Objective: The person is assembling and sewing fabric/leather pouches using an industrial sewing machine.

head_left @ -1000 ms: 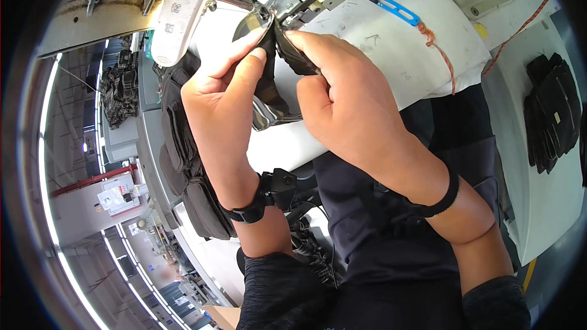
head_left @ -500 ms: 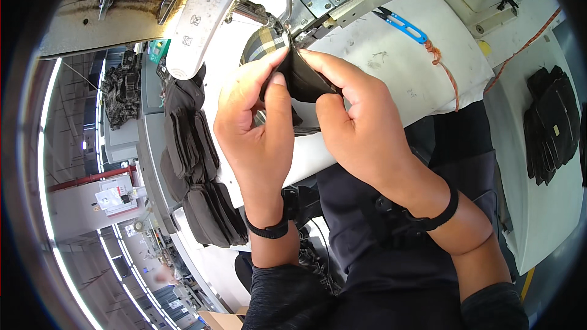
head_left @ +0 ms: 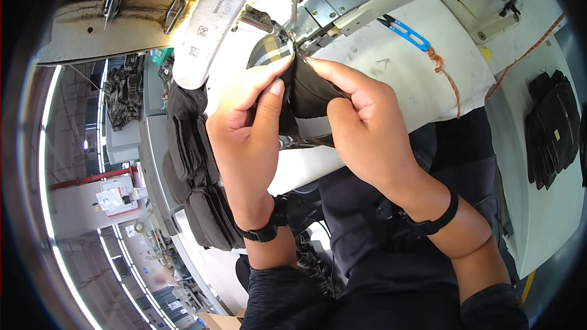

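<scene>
A dark brown or black fabric piece [head_left: 310, 93] is stretched between my two hands, its far end at the needle area [head_left: 293, 33] of a sewing machine. Beside it, a rounded plaid fabric part [head_left: 268, 52] in yellow, white and dark shows beyond my left fingers. My left hand [head_left: 241, 131] pinches the fabric's left edge between thumb and forefinger. On the other side, my right hand [head_left: 373, 128] grips the right edge, thumb bent and forefinger reaching toward the needle. Folds of the piece hang below the hands; the exact stitch spot is too small to make out.
Blue thread snips [head_left: 406, 33] with an orange cord lie on the white machine bed cover [head_left: 391, 79]. Stacked dark fabric pieces [head_left: 211, 214] line the left, and more [head_left: 552, 128] rest on a right-hand surface. A pale machine guard [head_left: 211, 30] overhangs the upper left.
My hands have spread slightly apart, the left shifting left and the right shifting right and down. More of the dark fabric shows flat between them.
</scene>
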Demonstrator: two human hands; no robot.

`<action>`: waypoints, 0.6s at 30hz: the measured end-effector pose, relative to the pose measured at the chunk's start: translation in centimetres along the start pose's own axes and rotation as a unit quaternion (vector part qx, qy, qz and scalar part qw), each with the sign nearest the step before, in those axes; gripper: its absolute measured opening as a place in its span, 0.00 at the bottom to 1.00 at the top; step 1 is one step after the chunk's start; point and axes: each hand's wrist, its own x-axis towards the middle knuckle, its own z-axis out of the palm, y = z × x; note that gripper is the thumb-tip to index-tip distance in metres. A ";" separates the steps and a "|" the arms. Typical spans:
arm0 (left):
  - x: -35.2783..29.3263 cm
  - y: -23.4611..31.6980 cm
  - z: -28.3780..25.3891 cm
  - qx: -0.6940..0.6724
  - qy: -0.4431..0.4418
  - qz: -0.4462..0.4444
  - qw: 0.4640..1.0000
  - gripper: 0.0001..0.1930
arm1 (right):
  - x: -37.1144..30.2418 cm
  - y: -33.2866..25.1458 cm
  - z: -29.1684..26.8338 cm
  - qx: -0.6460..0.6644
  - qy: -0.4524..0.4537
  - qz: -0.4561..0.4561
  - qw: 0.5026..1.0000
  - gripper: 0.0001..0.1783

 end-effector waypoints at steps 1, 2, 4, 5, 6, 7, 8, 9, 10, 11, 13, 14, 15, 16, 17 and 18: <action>-0.2 0.2 0.0 0.024 0.001 -0.011 1.000 0.14 | 0.0 0.0 0.0 0.026 -0.005 0.014 1.000 0.29; -0.2 0.2 0.2 0.025 0.004 -0.012 1.000 0.14 | 0.0 -0.2 -0.1 0.026 -0.009 0.014 1.000 0.29; -0.2 0.7 0.8 0.101 0.007 0.066 0.993 0.14 | 0.0 -1.0 -0.3 0.044 -0.007 0.065 0.997 0.29; -0.2 1.3 1.3 0.109 0.017 0.058 0.992 0.13 | 0.1 -0.6 -0.3 0.042 -0.003 0.062 0.997 0.30; -0.1 1.5 1.4 0.131 0.020 0.083 0.988 0.13 | 0.3 -0.4 -0.1 0.044 -0.009 0.059 0.997 0.30; 0.1 1.8 1.6 0.133 0.020 0.083 0.987 0.14 | 0.5 -0.3 0.2 0.067 0.005 0.053 0.996 0.29; 0.2 2.1 1.7 0.134 0.019 0.082 0.987 0.14 | 0.7 -0.2 0.3 0.089 0.019 0.048 0.995 0.28; 0.1 2.3 1.9 0.140 0.019 0.072 0.987 0.16 | 0.9 -0.1 0.2 0.094 0.011 0.064 0.993 0.29; 0.1 2.0 1.9 0.183 0.014 0.101 0.978 0.17 | 1.0 -0.1 0.4 0.094 0.006 0.062 0.994 0.29; 0.0 2.0 2.1 0.203 0.016 0.113 0.972 0.18 | 1.0 -0.3 0.6 0.124 0.015 0.070 0.990 0.30; -0.4 2.2 2.5 0.228 0.022 0.121 0.966 0.20 | 0.9 -0.7 0.9 0.173 0.012 0.089 0.981 0.31; -0.5 2.2 2.7 0.244 0.038 0.129 0.960 0.21 | 1.0 -0.8 0.9 0.175 0.007 0.090 0.980 0.31; -0.6 2.1 3.0 0.256 0.051 0.138 0.955 0.22 | 1.1 -1.0 0.8 0.188 0.002 0.105 0.976 0.31; -0.5 2.1 3.2 0.256 0.053 0.136 0.956 0.22 | 1.1 -1.1 0.6 0.202 -0.002 0.120 0.972 0.30; -0.4 2.2 3.5 0.264 0.064 0.129 0.954 0.18 | 1.2 -1.2 0.5 0.202 -0.003 0.121 0.972 0.30; -0.2 2.3 3.6 0.271 0.075 0.122 0.952 0.15 | 1.3 -1.5 0.2 0.216 -0.015 0.146 0.965 0.30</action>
